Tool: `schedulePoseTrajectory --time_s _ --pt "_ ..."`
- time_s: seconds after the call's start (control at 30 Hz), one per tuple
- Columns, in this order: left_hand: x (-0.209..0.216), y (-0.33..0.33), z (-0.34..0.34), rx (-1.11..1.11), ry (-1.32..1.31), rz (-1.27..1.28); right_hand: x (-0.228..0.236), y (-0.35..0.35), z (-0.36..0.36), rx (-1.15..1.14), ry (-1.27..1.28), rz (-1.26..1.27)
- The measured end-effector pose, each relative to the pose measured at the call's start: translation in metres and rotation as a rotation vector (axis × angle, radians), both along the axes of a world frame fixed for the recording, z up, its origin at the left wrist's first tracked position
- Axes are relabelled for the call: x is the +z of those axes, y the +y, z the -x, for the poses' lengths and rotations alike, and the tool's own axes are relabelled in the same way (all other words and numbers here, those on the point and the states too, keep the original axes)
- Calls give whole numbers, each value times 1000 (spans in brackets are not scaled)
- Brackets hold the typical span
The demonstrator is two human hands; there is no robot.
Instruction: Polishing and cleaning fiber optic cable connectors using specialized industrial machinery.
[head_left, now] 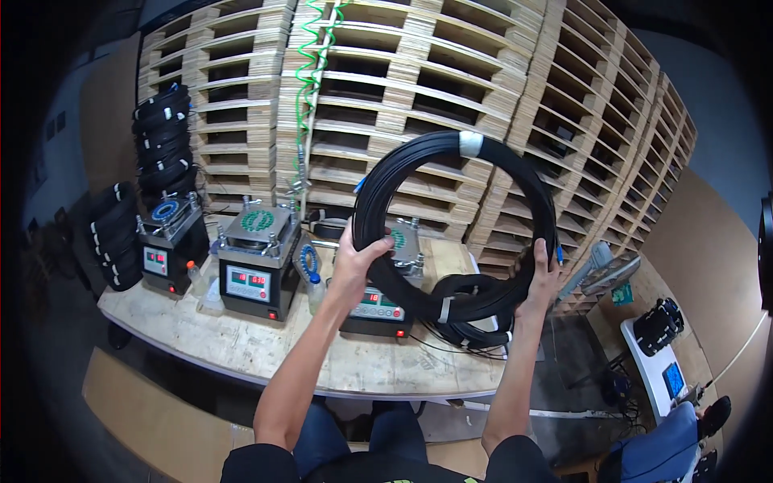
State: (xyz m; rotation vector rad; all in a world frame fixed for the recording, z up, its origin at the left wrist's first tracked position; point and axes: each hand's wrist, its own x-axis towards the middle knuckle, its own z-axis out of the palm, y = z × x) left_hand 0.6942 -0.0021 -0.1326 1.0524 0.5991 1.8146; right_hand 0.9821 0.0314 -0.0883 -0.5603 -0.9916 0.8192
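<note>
A large coil of black cable point(419, 153), bound with white tape at top and bottom, is held up above the workbench between my hands. My left hand point(354, 262) grips its left side, thumb laid across the inner edge. On the opposite side my right hand point(540, 278) is closed round the coil. Small blue ends stick out at its upper left and beside my right hand. Behind and below it, a second black cable coil point(475, 334) lies at the bench's right end. A black bench machine point(372, 314) with a red display is partly hidden behind the held coil.
On the bench point(193, 338) stand two more machines, one in the middle point(251, 278) and one at left point(165, 249), with small bottles point(315, 291) between. Stacked coils point(163, 145) rise at far left. Wooden pallets point(386, 105) wall the back. A person in blue point(664, 451) is at lower right.
</note>
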Motion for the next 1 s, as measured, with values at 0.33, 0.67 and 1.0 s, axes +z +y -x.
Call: schedulePoseTrajectory --time_s 0.33,0.67,1.0 --pt "-57 -31 76 362 163 57 -115 43 58 175 -243 96" --pt "-82 -5 93 462 833 125 -174 52 76 235 -569 112" --pt "-96 32 82 387 858 278 -193 78 62 195 -672 103"
